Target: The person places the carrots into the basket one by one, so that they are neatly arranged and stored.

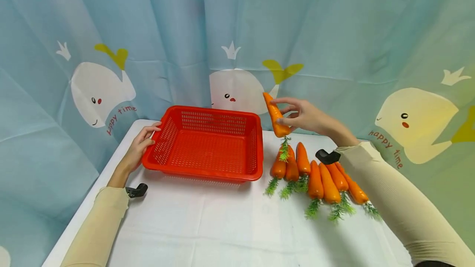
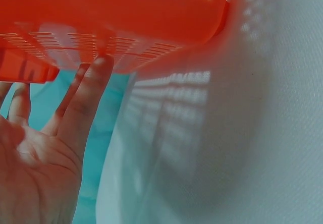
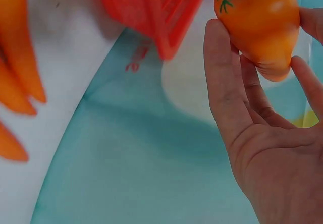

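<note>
The fingers (image 3: 224, 77) of the right hand (image 1: 309, 118) curl lightly around one carrot (image 1: 276, 115), thumb on one side and fingertips on the other, so the carrot is pinched rather than wrapped. It hangs in the air, pointed end up and green top down, above the far end of the row of carrots (image 1: 319, 174) and just beside the right far corner of the basket (image 1: 208, 173). In the right wrist view the carrot's thick end (image 3: 260, 24) sits between the fingertips, with the basket's corner close behind it. The fingers (image 2: 86, 100) of the left hand (image 1: 142, 143) lie nearly straight, tips resting against the basket's left wall just under the rim; they grip nothing. The single red basket stands on the white table (image 1: 208, 230), its left edge close to the table's left edge, with a narrow gap between its right wall and the nearest lying carrot. Seven carrots seem to lie side by side on the table, tips pointing away and green tops toward the person, though they overlap and the count is not certain. Bare cloth stretches in front of basket and carrots. A blue curtain (image 1: 334, 24) with whale figures hangs close behind the table's far edge.
</note>
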Available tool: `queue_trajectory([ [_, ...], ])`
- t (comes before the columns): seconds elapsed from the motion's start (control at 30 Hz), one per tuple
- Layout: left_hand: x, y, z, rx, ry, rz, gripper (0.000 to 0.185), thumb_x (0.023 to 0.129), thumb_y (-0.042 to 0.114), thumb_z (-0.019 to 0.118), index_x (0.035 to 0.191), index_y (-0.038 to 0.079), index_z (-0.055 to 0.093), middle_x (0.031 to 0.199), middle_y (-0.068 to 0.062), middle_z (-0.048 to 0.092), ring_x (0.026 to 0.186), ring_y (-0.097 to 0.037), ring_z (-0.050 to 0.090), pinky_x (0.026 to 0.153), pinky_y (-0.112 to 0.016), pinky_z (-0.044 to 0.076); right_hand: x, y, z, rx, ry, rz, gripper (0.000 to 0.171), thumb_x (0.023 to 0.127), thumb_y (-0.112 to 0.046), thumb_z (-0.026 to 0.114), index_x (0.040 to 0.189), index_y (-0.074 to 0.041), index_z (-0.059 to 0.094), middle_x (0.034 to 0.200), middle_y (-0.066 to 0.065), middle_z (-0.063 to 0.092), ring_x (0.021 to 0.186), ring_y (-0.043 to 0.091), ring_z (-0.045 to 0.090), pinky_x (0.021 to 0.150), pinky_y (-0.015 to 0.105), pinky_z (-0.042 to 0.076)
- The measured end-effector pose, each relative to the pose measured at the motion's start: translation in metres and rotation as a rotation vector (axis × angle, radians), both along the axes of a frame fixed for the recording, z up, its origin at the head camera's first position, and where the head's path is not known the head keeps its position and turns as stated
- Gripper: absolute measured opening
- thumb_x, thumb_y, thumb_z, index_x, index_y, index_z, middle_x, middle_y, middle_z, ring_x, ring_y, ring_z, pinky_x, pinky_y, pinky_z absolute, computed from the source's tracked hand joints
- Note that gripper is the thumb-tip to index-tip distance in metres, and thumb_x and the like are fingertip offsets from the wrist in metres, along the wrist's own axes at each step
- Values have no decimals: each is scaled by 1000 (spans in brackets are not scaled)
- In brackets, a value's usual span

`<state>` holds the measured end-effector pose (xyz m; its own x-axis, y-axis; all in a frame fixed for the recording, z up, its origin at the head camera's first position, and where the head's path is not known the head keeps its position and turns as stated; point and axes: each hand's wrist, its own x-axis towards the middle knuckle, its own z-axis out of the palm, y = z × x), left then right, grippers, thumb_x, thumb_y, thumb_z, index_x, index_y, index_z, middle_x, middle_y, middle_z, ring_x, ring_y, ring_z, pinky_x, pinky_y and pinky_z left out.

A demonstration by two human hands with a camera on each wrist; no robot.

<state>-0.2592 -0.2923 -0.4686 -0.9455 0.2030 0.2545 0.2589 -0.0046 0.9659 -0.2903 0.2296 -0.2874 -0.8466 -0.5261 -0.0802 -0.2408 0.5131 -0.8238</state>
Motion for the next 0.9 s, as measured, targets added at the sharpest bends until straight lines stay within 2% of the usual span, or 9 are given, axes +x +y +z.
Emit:
queue_trajectory([
  [0.17, -2, -2, -1, -27, 4, 3, 35, 99, 1, 42, 134, -3, 41, 159, -7, 25, 146, -24, 20, 95, -17, 45, -11, -31, -6, -8, -17, 32, 60, 89, -18, 72, 143, -26, 47, 134, 16, 50, 109, 34, 61, 74, 47, 58],
  [0.27, -2, -3, -1, -10, -7, -26, 37, 100, 6, 48, 135, -4, 40, 160, -6, 23, 147, -21, 16, 97, -18, 44, -13, -49, -8, -18, -31, 60, 61, 90, -14, 70, 145, -23, 46, 133, 18, 51, 105, 35, 62, 75, 50, 57],
  [0.4, -1, -6, 0, 20, -38, -72, 40, 100, 7, 50, 137, -6, 39, 161, -5, 19, 149, -20, 10, 98, -19, 44, -9, -74, -3, -34, -35, 108, 60, 91, -11, 69, 145, -16, 45, 131, 21, 51, 109, 36, 59, 76, 50, 57],
  [0.5, -1, -7, 0, 46, -73, -89, 41, 100, 7, 50, 137, -6, 38, 162, -3, 17, 149, -21, 10, 95, -22, 47, -18, -87, -12, -68, -38, 136, 59, 89, -13, 71, 143, -18, 48, 129, 20, 54, 110, 34, 60, 74, 47, 58],
  [0.67, -3, -8, 1, 78, -109, -108, 41, 100, 5, 49, 138, -5, 36, 163, -2, 15, 147, -27, 16, 88, -29, 54, -36, -107, -34, -106, -78, 150, 60, 87, -18, 74, 142, -23, 50, 130, 17, 56, 102, 29, 66, 71, 48, 58],
  [0.8, -4, -9, -1, 78, -98, -105, 41, 100, 5, 50, 138, -5, 37, 162, -3, 16, 147, -27, 16, 89, -29, 53, -40, -132, -44, -94, -110, 160, 59, 88, -17, 73, 143, -21, 49, 118, 19, 63, 87, 31, 70, 73, 49, 58],
  [0.9, -3, -9, 0, 74, -67, -100, 40, 99, 3, 50, 136, -6, 39, 162, -7, 17, 148, -27, 13, 90, -26, 52, -44, -153, -54, -120, -173, 189, 59, 90, -14, 70, 143, -18, 46, 113, 20, 63, 86, 34, 69, 75, 51, 57],
])
